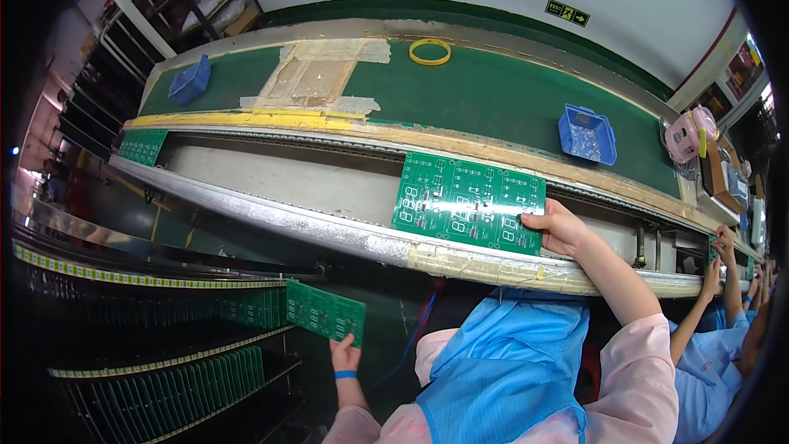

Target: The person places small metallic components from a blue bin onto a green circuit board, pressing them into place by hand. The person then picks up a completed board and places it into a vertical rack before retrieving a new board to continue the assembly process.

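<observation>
At the lower left, my left hand (pixel 346 355), with a blue band on its wrist, pinches the lower right corner of a green circuit board (pixel 325 312). The far end of that board meets the edge of a slotted rack (pixel 164 279), where other boards stand in rows. My right hand (pixel 562 228) grips the right edge of a wider green circuit board (pixel 470 204), thumb on top and fingers partly hidden beneath. This board lies across the two rails of the conveyor (pixel 345 218) and carries three groups of white digit outlines.
Another board (pixel 142 148) sits at the conveyor's left end. On the green bench behind are a blue bin of small parts (pixel 587 135), another blue bin (pixel 191 80) and a yellow tape roll (pixel 430 52). A co-worker's hands (pixel 720 259) work at the far right.
</observation>
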`<state>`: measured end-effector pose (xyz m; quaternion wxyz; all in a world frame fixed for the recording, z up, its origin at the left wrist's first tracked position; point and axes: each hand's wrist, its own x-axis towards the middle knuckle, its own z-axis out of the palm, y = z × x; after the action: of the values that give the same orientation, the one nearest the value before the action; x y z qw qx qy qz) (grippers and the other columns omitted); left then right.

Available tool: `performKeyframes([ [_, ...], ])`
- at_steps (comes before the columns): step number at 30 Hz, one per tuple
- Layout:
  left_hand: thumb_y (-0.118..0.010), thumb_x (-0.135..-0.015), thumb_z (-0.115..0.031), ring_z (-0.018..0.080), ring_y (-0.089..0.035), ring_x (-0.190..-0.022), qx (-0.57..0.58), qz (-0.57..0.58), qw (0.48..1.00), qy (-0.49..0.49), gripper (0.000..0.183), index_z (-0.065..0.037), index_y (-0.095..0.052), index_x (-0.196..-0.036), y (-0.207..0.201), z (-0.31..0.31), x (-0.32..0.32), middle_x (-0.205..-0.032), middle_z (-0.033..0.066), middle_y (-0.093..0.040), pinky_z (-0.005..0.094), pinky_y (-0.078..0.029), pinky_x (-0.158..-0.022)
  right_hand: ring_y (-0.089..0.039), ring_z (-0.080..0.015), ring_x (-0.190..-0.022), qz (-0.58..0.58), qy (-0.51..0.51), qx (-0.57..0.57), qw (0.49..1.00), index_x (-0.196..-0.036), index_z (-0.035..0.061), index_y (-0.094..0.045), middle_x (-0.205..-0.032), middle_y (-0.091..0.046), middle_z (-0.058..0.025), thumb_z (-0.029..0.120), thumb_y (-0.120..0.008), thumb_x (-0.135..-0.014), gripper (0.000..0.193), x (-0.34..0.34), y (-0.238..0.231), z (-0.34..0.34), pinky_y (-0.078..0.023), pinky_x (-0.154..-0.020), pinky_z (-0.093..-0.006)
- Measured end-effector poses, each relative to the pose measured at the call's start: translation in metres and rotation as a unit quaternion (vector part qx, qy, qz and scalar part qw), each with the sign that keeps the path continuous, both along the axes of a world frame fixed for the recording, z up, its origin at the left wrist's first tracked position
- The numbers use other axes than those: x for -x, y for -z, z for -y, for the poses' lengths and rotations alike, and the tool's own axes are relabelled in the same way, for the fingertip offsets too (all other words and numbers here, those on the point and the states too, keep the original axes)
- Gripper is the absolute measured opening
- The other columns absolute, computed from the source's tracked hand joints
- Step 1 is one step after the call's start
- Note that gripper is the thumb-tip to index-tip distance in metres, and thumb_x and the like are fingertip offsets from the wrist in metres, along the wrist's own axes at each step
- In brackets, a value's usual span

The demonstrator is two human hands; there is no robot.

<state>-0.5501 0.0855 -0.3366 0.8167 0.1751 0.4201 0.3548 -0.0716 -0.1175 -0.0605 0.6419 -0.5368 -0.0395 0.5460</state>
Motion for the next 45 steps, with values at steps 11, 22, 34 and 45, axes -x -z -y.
performKeyframes([
  [11, -0.065, -0.07, 0.013, 0.0257, -0.064, -0.108, -0.179, 0.191, 0.965, 0.021, 0.062, -0.001, -0.05, -0.129, -0.19, 0.029, -0.07, -0.119, 0.0118, -0.063, 0.039, -0.054, -0.092, -0.046, -0.0089, -0.064, 0.088, -0.108, 0.103, 0.985, -0.118, 0.0026, -0.05, -0.085, -0.056, -0.0026, 0.023, -0.073, -0.09, 0.041, 0.014, -0.022, -0.074, -0.041, -0.051, -0.0212],
  [22, -0.085, -0.073, -0.005, 0.0215, -0.061, -0.11, -0.469, 0.043, 0.861, 0.191, 0.063, 0.005, -0.053, -0.127, -0.266, 0.085, -0.168, -0.122, 0.0116, -0.063, 0.0364, -0.05, -0.093, -0.041, -0.0239, -0.134, 0.048, -0.237, -0.164, 0.956, -0.144, 0.0072, -0.033, -0.145, -0.041, -0.0121, 0.001, -0.079, -0.077, 0.081, 0.1, -0.069, -0.018, -0.031, -0.112, -0.0417],
  [34, -0.066, -0.079, -0.056, 0.0251, -0.061, -0.087, 0.055, -0.038, 0.964, -0.259, 0.073, 0.002, -0.051, -0.122, -0.005, -0.157, -0.003, -0.108, 0.0128, -0.058, 0.0387, -0.054, -0.078, -0.064, -0.0274, -0.106, -0.042, 0.114, -0.044, 0.992, -0.124, 0.0031, -0.053, -0.119, -0.063, -0.0129, 0.014, -0.06, -0.095, 0.032, 0.012, -0.026, 0.017, -0.052, -0.095, -0.0468],
  [45, -0.062, -0.074, -0.076, 0.0236, -0.06, -0.108, 0.262, -0.085, 0.897, -0.345, 0.1, 0.004, -0.041, -0.13, 0.047, -0.24, 0.063, -0.126, 0.0116, -0.054, 0.0375, -0.059, -0.087, -0.064, -0.0265, -0.108, -0.049, 0.119, -0.016, 0.992, -0.126, 0.0009, -0.051, -0.121, -0.062, -0.0137, 0.014, -0.055, -0.099, 0.031, -0.009, 0.0, 0.011, -0.053, -0.096, -0.043],
])
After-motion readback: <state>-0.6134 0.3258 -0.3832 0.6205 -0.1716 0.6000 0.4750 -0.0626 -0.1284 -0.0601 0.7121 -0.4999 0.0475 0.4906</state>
